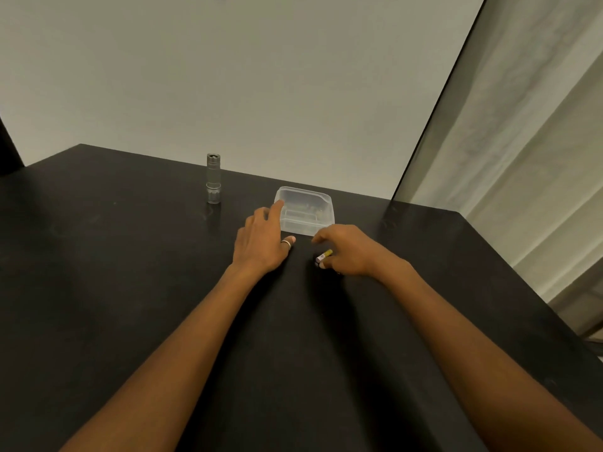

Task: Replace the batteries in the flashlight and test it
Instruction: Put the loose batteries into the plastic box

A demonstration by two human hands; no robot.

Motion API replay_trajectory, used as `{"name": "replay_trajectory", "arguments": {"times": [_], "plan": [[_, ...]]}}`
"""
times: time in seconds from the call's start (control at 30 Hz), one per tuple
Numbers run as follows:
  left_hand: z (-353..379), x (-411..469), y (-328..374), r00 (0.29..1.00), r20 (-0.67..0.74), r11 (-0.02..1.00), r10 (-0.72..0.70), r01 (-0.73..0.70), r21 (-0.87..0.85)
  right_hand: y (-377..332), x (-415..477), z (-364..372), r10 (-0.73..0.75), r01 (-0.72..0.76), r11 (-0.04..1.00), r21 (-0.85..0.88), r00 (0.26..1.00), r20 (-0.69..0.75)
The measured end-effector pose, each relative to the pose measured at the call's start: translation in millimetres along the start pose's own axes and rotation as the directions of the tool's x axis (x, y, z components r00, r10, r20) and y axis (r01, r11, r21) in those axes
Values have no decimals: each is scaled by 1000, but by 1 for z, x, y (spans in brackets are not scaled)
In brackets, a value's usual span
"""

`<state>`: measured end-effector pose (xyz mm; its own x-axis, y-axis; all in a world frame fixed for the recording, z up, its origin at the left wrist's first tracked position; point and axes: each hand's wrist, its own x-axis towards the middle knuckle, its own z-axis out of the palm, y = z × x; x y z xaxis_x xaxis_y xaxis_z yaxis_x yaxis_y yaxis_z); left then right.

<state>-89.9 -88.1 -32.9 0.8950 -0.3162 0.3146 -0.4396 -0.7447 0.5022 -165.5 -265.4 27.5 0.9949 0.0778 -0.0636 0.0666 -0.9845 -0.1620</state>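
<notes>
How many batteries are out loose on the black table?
1: a small yellow-tipped battery at the right hand. The clear plastic container, touched by the left hand, shows blurry shapes that may be more.

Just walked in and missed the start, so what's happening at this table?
A person is working on a black table. Their left hand rests against the near left corner of a clear plastic container, which seems to hold small items. Their right hand has a small battery in its grip, low over the table. A silver flashlight stands upright and untouched, farther back on the left.
</notes>
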Motion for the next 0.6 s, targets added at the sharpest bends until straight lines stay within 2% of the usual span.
{"name": "replay_trajectory", "arguments": {"times": [0.2,0.47,0.53,0.6], "plan": [[5,5,-2,999,4,998,45,-46,39,-1,2,-2,92,-88,994,-66,994,57],[4,4,-3,998,-25,998,63,-63,9,-8,-4,8,103,-103,995,3,994,-36],[3,5,-4,998,-39,998,58,-58,-10,-10,-4,5,99,-92,993,70,991,-92],[3,5,-4,998,-44,998,48,-50,-27,-12,0,-4,107,-60,978,200,966,-235]]}}
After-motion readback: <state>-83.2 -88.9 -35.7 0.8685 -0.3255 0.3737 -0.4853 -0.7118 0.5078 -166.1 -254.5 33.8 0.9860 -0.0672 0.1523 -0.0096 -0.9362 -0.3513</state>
